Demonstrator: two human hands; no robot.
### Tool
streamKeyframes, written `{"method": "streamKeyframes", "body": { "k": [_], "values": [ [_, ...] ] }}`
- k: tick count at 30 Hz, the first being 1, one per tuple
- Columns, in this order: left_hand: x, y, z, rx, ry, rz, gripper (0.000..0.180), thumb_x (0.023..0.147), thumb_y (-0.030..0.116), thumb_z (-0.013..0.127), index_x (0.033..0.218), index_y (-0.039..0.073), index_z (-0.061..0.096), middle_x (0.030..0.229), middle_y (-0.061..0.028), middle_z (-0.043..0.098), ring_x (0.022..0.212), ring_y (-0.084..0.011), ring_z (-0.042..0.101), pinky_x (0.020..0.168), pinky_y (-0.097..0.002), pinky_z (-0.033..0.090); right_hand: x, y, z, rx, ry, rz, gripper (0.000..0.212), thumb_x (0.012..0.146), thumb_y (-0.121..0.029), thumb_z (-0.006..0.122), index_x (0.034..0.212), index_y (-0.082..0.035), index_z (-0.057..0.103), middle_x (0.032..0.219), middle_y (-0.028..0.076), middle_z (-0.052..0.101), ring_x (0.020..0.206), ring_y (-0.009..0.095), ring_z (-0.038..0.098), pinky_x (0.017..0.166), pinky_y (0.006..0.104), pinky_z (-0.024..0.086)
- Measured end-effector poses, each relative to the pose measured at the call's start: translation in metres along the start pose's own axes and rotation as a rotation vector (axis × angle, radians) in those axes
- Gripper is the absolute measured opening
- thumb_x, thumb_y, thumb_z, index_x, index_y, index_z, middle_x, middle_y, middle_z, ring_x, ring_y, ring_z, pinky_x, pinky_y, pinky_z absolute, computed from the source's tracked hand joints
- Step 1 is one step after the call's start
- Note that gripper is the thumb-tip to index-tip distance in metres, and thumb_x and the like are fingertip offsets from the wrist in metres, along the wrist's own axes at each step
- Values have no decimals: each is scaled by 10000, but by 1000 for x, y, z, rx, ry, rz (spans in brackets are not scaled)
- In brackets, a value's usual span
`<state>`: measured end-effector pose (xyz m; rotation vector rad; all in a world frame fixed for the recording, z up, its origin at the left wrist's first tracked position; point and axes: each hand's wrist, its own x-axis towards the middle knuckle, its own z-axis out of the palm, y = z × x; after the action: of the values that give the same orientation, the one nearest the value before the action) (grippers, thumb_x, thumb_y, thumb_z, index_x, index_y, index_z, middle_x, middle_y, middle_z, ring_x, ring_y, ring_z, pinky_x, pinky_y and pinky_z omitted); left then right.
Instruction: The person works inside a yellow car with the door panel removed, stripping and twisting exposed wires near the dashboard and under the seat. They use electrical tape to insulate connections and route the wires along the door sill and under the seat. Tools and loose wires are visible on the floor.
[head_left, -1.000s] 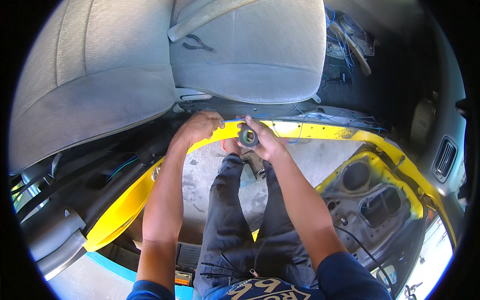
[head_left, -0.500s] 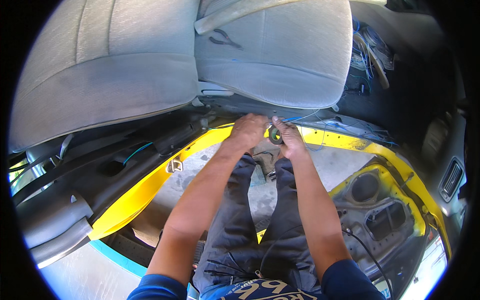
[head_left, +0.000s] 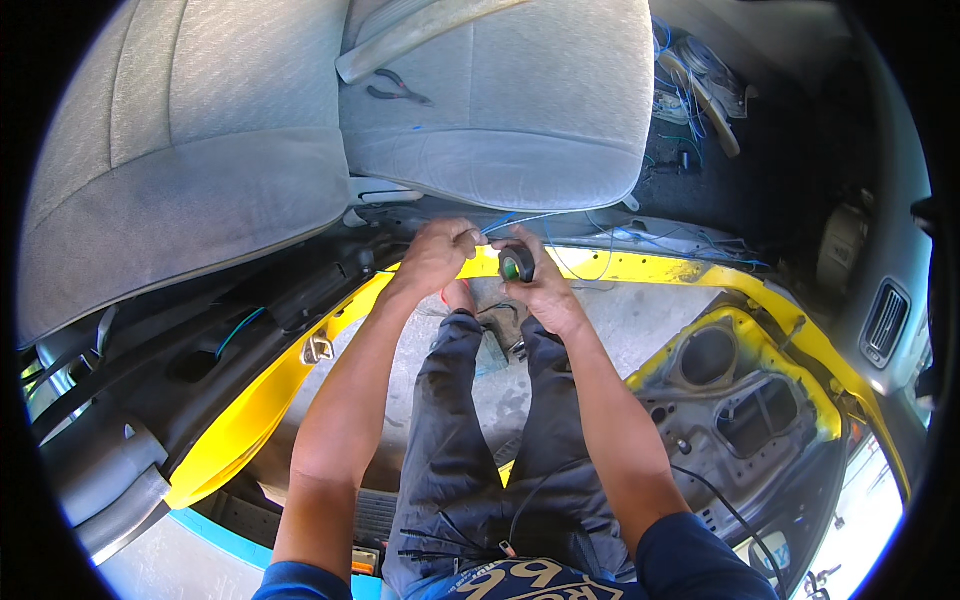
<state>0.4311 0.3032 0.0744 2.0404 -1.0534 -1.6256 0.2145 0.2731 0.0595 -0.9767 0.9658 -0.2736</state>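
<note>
Above the yellow door sill, my left hand (head_left: 437, 258) is closed, its fingertips pinched at the end of a thin bundle of blue and white wires (head_left: 524, 217). A strip of tape there is too small to make out. My right hand (head_left: 550, 292) grips a roll of black tape (head_left: 516, 263), its hole facing up toward me, just right of the left fingertips. The wires run on to the right, along the sill beside the seat.
A grey car seat (head_left: 520, 165) lies beyond my hands, with pliers (head_left: 398, 90) and a long pale trim strip (head_left: 425, 35) on it. More loose wires (head_left: 690, 100) lie on the dark floor at right. The stripped door panel (head_left: 745, 400) stands open at lower right.
My hands have moved a little apart, and the tape roll has turned in my right hand. The whole view has shifted, so the seat and sill appear farther left.
</note>
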Motion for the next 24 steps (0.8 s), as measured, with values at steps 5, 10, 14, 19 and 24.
{"method": "streamKeyframes", "body": {
  "k": [5,10,14,19,24],
  "values": [
    [-9,5,-4,-207,-92,-19,318,973,244,659,1152,-10,728,996,-92,749,961,-137,658,856,-331,513,-1,-4,14,-361,58,-120,1062,763,51,763,1627,-44,152,1288,157,610,1227,308,572,1069,384,445],
    [-13,9,-5,-130,-165,52,327,888,174,766,1155,-13,743,996,-121,765,897,-152,679,853,-341,526,3,-10,26,-652,40,47,1119,779,-108,771,1642,-27,63,1242,293,607,1191,443,576,1053,454,450],
    [-16,12,-1,13,-85,50,338,827,174,816,1114,3,765,966,-202,761,828,-243,713,827,-349,537,7,-14,31,-621,59,47,1113,789,-167,766,1636,-5,63,1225,339,582,1185,472,566,1051,469,445],
    [-15,13,4,158,-22,87,262,851,187,782,1037,6,752,927,-248,722,835,-387,690,811,-418,532,5,-12,36,-674,84,78,1116,782,-179,769,1634,5,72,1264,334,561,1187,490,555,1069,471,430],
    [-13,2,6,316,79,207,236,935,206,694,1023,-11,666,924,-243,699,889,-434,671,801,-481,511,0,-3,35,-225,59,-67,1010,863,-158,752,1632,-22,111,1328,258,568,1265,385,559,1062,430,463]
  ]
}}
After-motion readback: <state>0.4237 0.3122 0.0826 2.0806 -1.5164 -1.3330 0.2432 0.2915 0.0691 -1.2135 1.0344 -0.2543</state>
